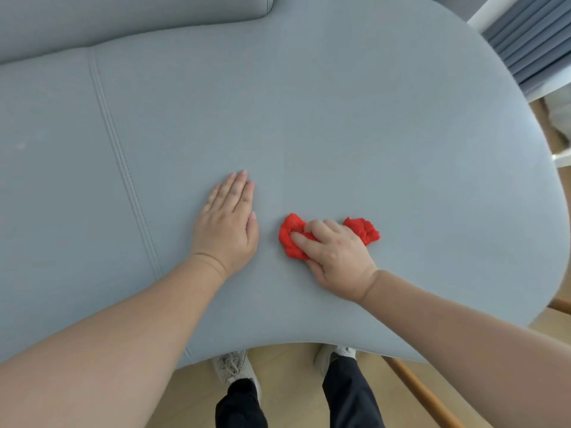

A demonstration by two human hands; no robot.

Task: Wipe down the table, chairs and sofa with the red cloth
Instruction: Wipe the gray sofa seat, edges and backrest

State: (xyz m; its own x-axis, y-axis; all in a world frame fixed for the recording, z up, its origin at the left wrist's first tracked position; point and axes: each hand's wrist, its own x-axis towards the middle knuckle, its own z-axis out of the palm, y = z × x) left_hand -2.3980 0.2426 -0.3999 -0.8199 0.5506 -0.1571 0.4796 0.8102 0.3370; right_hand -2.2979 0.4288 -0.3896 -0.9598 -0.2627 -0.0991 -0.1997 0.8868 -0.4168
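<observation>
The grey-blue sofa seat (309, 118) fills most of the view, with a stitched seam (123, 168) running down its left part. My right hand (333, 254) grips the crumpled red cloth (290, 239) and presses it on the seat near the front edge; red folds stick out on both sides of the fingers. Flat on the seat just left of the cloth lies my left hand (228, 223), fingers straight and together, holding nothing.
A back cushion (123, 20) sits at the top left. Grey pleated curtains (531, 44) hang at the top right. My shoes (234, 366) stand on the pale wooden floor below the seat's front edge. A wooden bar (417, 393) slants at the lower right.
</observation>
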